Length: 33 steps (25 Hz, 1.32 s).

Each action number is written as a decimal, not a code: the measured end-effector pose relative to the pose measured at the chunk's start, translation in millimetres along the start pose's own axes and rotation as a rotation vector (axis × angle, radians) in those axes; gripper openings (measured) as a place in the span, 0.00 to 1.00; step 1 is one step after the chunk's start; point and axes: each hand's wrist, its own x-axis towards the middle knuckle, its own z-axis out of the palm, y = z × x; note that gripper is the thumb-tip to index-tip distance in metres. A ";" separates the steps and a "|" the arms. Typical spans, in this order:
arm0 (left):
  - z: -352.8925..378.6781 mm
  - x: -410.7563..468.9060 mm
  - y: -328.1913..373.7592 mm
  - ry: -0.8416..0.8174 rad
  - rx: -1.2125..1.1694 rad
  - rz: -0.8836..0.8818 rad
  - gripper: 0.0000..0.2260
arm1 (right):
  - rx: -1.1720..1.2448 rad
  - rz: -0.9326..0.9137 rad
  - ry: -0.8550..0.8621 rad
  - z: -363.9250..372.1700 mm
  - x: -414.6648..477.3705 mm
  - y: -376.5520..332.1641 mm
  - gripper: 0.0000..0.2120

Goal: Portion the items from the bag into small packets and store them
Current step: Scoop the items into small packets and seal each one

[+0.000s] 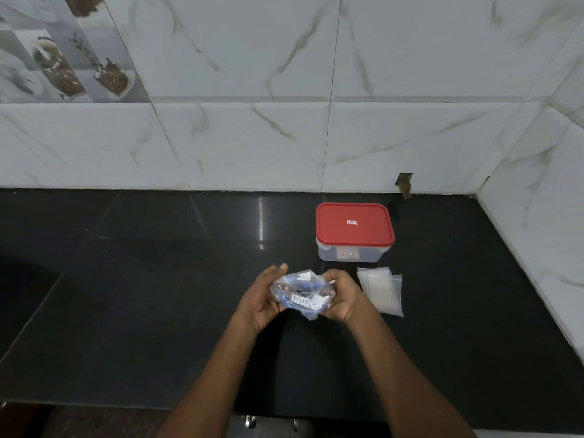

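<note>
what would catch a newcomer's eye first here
The red-lidded container, closed, at the back right of the black counter. At centre, the left hand and right hand hold a crumpled blue-printed bag, with clear packets lying just to its right.

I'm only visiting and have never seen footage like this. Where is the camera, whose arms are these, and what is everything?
There is no machine here: a person works with bare hands. The one picture comes from a wide-angle camera worn on their head, looking forward and down, so both forearms reach in from below. The left hand and right hand together hold a crumpled plastic bag with blue print; its contents are too small to name. Behind the hands, on the black counter, stands a clear container closed with a red lid. Right of the hands lies a small pile of clear packets, apparently empty. Marbled white tiles cover the wall.
</note>
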 end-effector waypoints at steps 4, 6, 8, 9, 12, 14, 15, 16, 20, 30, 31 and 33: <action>-2.1 5.4 1.6 0.218 0.857 0.186 0.13 | -0.390 -0.215 0.102 -7.3 9.7 -2.9 0.23; 4.3 9.3 -0.5 0.412 1.259 0.376 0.06 | -0.678 -0.315 0.201 -5.5 12.6 0.5 0.37; 15.1 9.1 -5.5 0.523 1.354 0.499 0.06 | -0.997 -0.430 0.360 3.5 11.7 6.3 0.39; 19.0 6.4 -8.1 0.557 1.355 0.533 0.06 | -1.179 -0.469 0.467 5.9 11.7 10.0 0.37; 18.4 6.4 -9.8 0.666 1.325 0.539 0.06 | -1.547 -0.502 0.725 0.8 9.9 17.3 0.27; 7.1 15.8 -9.5 0.643 1.222 0.476 0.06 | -1.589 -0.568 0.770 -12.0 11.9 18.0 0.21; 1.1 21.1 -8.5 0.596 1.114 0.409 0.06 | -1.569 -0.605 0.737 -18.5 15.1 17.3 0.17; -2.9 23.6 -7.7 0.527 0.955 0.333 0.06 | -1.533 -0.646 0.686 -23.6 18.5 16.9 0.13; -3.6 13.5 -9.8 0.206 0.428 0.073 0.10 | -1.425 -0.716 0.609 -30.0 24.4 18.6 0.06; -12.8 16.5 -18.1 0.074 -0.107 -0.106 0.12 | -0.429 -0.228 0.244 -21.3 17.2 3.1 0.08; -11.8 19.6 -18.7 0.112 -0.132 -0.119 0.12 | -0.373 -0.184 0.222 -20.7 15.4 2.3 0.08; -11.1 25.7 -18.0 0.171 -0.081 -0.087 0.11 | -0.307 -0.106 0.207 -20.9 14.7 1.9 0.08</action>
